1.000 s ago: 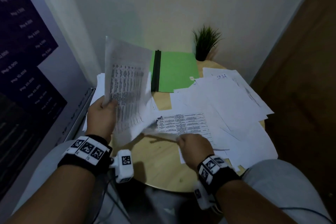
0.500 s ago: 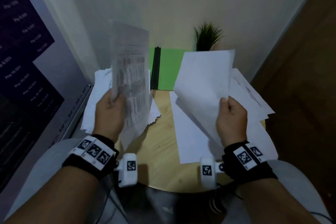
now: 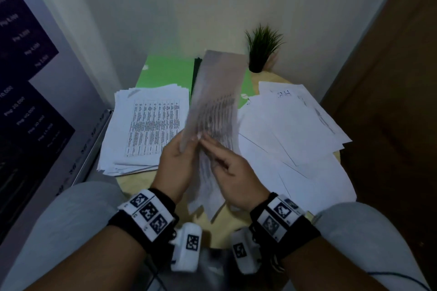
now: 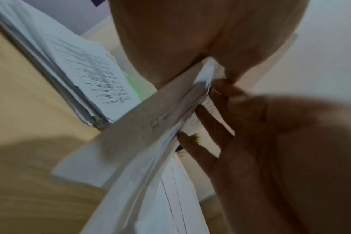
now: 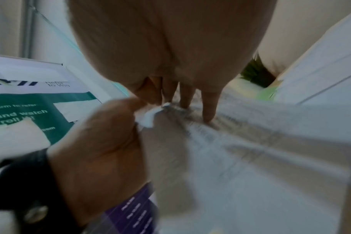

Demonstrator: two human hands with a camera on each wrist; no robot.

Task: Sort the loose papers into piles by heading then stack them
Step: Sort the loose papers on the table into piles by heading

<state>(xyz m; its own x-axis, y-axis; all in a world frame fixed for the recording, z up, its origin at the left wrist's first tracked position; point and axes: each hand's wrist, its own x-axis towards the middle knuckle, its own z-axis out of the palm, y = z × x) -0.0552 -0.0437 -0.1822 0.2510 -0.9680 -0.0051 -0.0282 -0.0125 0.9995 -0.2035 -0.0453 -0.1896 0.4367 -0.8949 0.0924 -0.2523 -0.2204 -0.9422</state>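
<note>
Held sheaf of printed papers point(image 3: 214, 111) stands upright over the round table point(image 3: 151, 178), between the left pile point(image 3: 146, 127) and the loose sheets on the right point(image 3: 295, 130). Left hand point(image 3: 176, 165) pinches its lower edge; right hand point(image 3: 233, 168) lies flat-fingered against it. Light, floppy, slippery; probably best gripped low, across the full edge. Headings blurred, unreadable.

Stack point(image 3: 144, 125) left; loose papers point(image 3: 295, 130) right; folder point(image 3: 165, 73) behind

Potted plant point(image 3: 262, 47) stood at worktop point(image 3: 267, 79) far edge by wall. Green folder point(image 3: 165, 72) lay beside it. Dark price poster point(image 3: 21, 92) hung left.
</note>
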